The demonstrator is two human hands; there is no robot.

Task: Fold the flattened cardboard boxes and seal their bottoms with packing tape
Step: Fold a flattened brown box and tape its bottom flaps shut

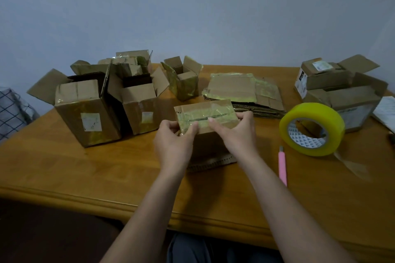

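While the box point(206, 113) stands upturned, left hand point(174, 141) and right hand point(235, 132) grip its taped bottom.

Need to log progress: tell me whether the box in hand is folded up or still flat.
Folded up. The box stands on the table, its upturned flaps closed, both hands gripping it.

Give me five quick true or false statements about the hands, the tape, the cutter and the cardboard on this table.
1. Both the left hand and the right hand hold the small box. True.
2. The tape roll lies left of the hands. False: it is to their right.
3. The pink cutter lies on the table. True.
4. The right hand holds the cutter. False: it grips the box.
5. A flattened cardboard stack lies behind the held box. True.
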